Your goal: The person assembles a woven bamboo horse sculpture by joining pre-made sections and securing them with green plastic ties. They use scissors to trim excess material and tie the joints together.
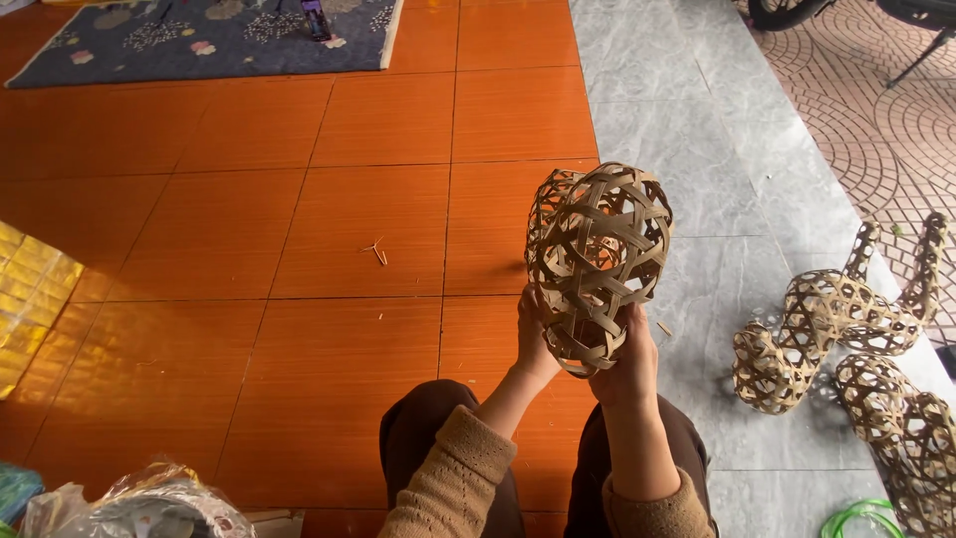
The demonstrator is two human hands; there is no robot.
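holding one woven basket (598, 264), two hands

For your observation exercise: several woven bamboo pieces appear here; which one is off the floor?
The rounded woven piece held up by both hands; the curved woven pieces lie on the grey floor at right.

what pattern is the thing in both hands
Tan woven basket piece, open hexagonal lattice; head view.

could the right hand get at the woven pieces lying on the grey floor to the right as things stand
Probably not right away. The right hand is wrapped around the woven bamboo ball, shared with the left hand. The floor between it and the woven pieces looks bare, so once freed, nothing blocks the way.
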